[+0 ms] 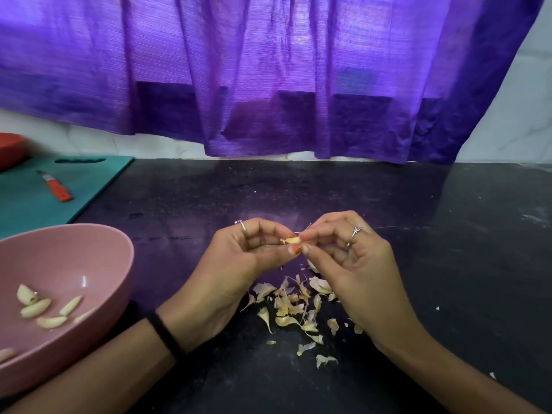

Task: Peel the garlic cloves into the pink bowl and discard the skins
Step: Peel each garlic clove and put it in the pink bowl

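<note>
A small garlic clove (292, 240) is pinched between both hands above the black counter. My left hand (239, 264) grips it with thumb and curled fingers from the left. My right hand (352, 258) pinches its right end, where a strip of skin sticks up. Below the hands lies a loose pile of garlic skins (298, 306). The pink bowl (98, 243) stands at the lower left and holds several peeled cloves (47, 309).
A teal cutting board (89, 180) lies at the far left with a small orange-handled knife (56, 190) on it. A red bowl (10, 147) sits at the left edge. A purple curtain (268, 85) hangs over the counter's back edge.
</note>
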`<state>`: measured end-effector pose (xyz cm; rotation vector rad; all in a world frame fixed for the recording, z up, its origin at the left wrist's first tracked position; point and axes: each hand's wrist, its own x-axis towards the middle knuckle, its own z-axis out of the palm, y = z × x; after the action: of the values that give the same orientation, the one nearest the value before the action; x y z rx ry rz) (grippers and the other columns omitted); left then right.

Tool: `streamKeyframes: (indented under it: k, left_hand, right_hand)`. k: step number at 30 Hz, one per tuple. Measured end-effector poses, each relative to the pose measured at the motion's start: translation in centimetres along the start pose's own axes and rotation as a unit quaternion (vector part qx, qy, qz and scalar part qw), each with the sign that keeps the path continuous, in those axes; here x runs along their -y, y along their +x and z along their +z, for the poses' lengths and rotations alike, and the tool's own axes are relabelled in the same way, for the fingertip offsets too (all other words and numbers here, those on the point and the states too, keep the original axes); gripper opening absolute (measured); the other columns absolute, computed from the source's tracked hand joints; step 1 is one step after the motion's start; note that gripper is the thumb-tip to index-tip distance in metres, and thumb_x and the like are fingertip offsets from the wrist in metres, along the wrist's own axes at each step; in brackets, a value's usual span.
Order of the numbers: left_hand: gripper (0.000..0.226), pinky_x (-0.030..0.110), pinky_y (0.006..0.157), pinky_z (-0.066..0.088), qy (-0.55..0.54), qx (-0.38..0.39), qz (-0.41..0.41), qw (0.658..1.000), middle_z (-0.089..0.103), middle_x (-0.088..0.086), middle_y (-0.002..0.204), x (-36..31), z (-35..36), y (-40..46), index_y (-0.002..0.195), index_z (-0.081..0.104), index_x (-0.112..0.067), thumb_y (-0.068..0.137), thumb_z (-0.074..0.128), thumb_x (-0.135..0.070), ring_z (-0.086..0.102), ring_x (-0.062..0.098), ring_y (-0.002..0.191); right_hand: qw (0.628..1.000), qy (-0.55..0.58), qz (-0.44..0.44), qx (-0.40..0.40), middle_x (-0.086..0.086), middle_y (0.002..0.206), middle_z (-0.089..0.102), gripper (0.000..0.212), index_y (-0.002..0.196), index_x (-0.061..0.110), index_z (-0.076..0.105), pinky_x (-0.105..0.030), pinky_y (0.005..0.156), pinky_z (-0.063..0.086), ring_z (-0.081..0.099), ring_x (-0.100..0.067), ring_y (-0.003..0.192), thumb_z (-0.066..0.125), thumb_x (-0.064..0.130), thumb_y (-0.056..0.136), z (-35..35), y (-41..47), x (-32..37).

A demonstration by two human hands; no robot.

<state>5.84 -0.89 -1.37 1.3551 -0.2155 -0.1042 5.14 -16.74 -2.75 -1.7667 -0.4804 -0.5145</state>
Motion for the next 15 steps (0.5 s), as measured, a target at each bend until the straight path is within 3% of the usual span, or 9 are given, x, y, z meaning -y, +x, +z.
streamKeyframes:
  k: [4, 7, 10, 15]
  left_hand:
    - [0.029, 0.016, 0.070, 0.054, 0.001, -0.003, -0.004, 1.000, 0.073, 0.012, 0.086, -0.16, 0.07, -0.04, 0.087, 0.069, -0.004, 0.060, 0.075, -0.010, 0.068, 0.014, 0.077]
    - [0.019, 0.017, 0.074, 0.055, -0.052, 0.017, -0.034, 0.998, 0.073, 0.015, 0.092, -0.44, 0.21, -0.19, 0.091, 0.069, 0.000, 0.076, 0.067, -0.013, 0.071, 0.020, 0.088]
    - [0.022, 0.018, 0.075, 0.057, -0.078, 0.009, -0.063, 0.995, 0.073, 0.018, 0.091, -0.58, 0.22, -0.15, 0.091, 0.069, 0.003, 0.086, 0.060, -0.016, 0.072, 0.020, 0.086]
    - [0.020, 0.016, 0.070, 0.056, -0.082, -0.002, -0.077, 0.994, 0.073, 0.014, 0.090, -0.43, -0.02, -0.03, 0.091, 0.067, -0.002, 0.073, 0.069, -0.011, 0.071, 0.015, 0.079]
  right_hand:
    - [0.999, -0.016, -0.028, -0.006, 0.008, 0.095, 0.060, 0.016, 0.084, 0.018, 0.072, -0.028, 0.072, 0.056, 0.067, -0.019, 0.085, 0.072, 0.003, 0.081, -0.04, -0.01, -0.30]
    - [0.998, -0.027, -0.048, -0.008, 0.008, 0.096, 0.059, 0.015, 0.085, 0.018, 0.071, -0.030, 0.073, 0.057, 0.068, -0.020, 0.083, 0.070, 0.003, 0.082, -0.04, 0.04, -0.44]
    - [0.998, -0.045, -0.050, -0.003, 0.010, 0.095, 0.059, 0.012, 0.086, 0.015, 0.071, -0.032, 0.075, 0.058, 0.067, -0.019, 0.084, 0.069, 0.003, 0.083, -0.02, 0.06, -0.55]
    - [0.998, -0.049, -0.039, 0.017, 0.012, 0.094, 0.058, 0.017, 0.085, 0.014, 0.070, -0.022, 0.076, 0.054, 0.066, -0.016, 0.085, 0.068, -0.003, 0.083, 0.08, 0.02, -0.52]
